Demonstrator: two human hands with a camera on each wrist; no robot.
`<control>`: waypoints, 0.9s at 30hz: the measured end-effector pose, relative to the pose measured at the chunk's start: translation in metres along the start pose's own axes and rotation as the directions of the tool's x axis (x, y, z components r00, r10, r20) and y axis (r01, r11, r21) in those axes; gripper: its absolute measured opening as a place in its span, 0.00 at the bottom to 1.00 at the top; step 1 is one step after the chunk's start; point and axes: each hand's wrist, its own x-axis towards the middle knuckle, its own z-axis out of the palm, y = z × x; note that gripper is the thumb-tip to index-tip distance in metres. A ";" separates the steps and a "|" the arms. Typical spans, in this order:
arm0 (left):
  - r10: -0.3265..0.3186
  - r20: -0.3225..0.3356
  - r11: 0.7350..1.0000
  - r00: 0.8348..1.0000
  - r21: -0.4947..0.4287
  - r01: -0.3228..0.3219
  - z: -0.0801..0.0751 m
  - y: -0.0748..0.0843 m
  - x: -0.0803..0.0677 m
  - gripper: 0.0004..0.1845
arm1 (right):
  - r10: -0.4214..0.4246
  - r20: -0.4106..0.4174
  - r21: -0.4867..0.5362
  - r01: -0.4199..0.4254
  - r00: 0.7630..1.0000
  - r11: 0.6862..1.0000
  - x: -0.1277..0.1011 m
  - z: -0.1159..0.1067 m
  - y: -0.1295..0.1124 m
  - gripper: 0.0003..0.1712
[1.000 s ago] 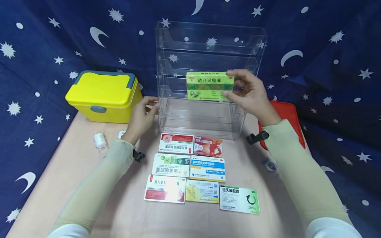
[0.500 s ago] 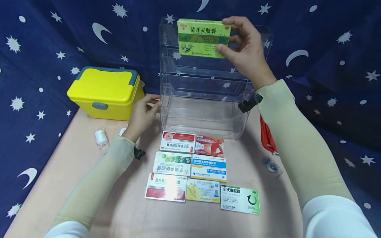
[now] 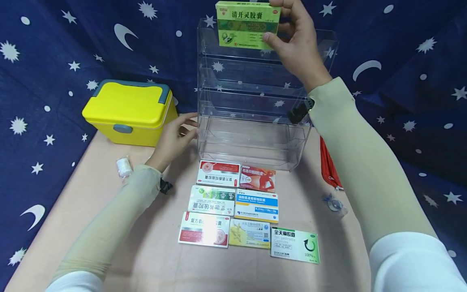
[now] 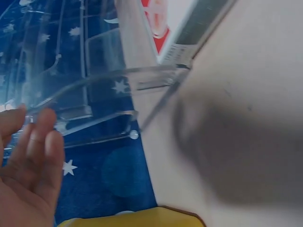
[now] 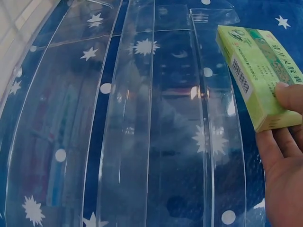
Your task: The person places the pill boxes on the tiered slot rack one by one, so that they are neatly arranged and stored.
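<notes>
Starting at the far left, there's the yellow box (image 3: 127, 109) with its grey-blue trim, and in front of it a small wrapped white roll (image 3: 124, 167) on the tabletop (image 3: 175, 267). Now the left grip (image 3: 175, 138): loosely spread, fingertips against the left side of the clear rack (image 3: 251, 151). That rack looks like thin, slick plastic, stiff but probably light enough to skid or tip, so a low steadying touch on the side wall is a sensible place to hold it. In front of it lie seven flat medicine cartons (image 3: 257, 207), all down on the tabletop.

And up top, here's the one that matters: the green carton (image 3: 242, 25), upright, printed face forward, raised in front of the rack's upper tier; whether it touches the plastic, I can't tell. It should be feather-light, with stiff paperboard walls that would dent under a hard squeeze, and that sheen hints at a slippery face. The right grip (image 3: 299, 44) is pinching it by its right end, thumb on the front, a finger at the top edge. Good choice: firm corners there, and the left end is free. Past the forearm, on the right, the red case (image 3: 329, 167) shows partly.
</notes>
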 end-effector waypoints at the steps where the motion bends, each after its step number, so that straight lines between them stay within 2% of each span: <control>1: 0.030 -0.004 1.000 1.000 -0.002 -0.030 0.002 -0.003 0.000 0.28 | -0.007 -0.003 -0.007 0.007 1.000 1.000 0.000 0.001 0.001 0.27; 6: 0.138 -0.014 0.990 0.990 0.003 -0.138 0.001 -0.013 0.000 0.28 | 0.006 0.006 -0.045 -0.006 1.000 0.999 0.008 0.006 0.009 0.28; 10: 0.170 0.019 0.985 0.985 0.028 -0.171 -0.002 -0.016 0.002 0.23 | 0.024 0.028 -0.062 -0.022 0.999 0.998 0.014 0.010 0.012 0.28; 18: 0.066 0.127 0.998 0.990 -0.015 -0.065 -0.007 -0.015 0.011 0.24 | 0.123 0.095 -0.076 -0.116 0.988 0.990 0.024 0.015 0.007 0.28; 23: 0.060 0.172 0.998 0.983 -0.038 -0.055 -0.008 -0.014 0.013 0.26 | 0.100 0.116 -0.159 -0.081 0.988 0.984 0.025 0.018 0.009 0.26; 27: 0.049 0.197 0.998 0.979 -0.040 -0.042 -0.008 -0.014 0.015 0.27 | 0.069 0.121 -0.263 -0.035 0.990 0.964 0.022 0.018 0.012 0.23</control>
